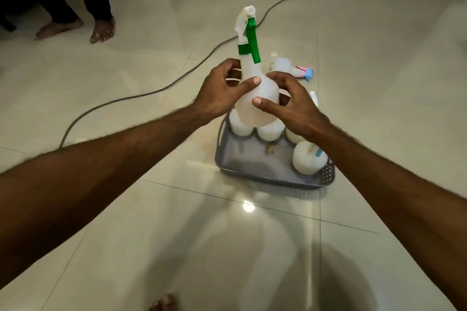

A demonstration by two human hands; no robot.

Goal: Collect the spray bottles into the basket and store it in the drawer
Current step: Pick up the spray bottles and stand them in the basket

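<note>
A white spray bottle with a green trigger [255,98] is held upright above the far end of the grey basket [255,169]. My left hand [222,91] grips its left side with the thumb across the front. My right hand [290,106] wraps its right side. Several white bottles [267,131] stand along the basket's far end, and one with a blue trigger [308,159] stands at its right side. Another white bottle with a pink and blue head [288,67] lies on the floor beyond the basket.
The basket sits on glossy beige floor tiles [126,209]. A dark cable [151,88] snakes across the floor to the left and behind. A seated person's bare feet [101,33] are at the far left. My own toes [164,303] show at the bottom edge.
</note>
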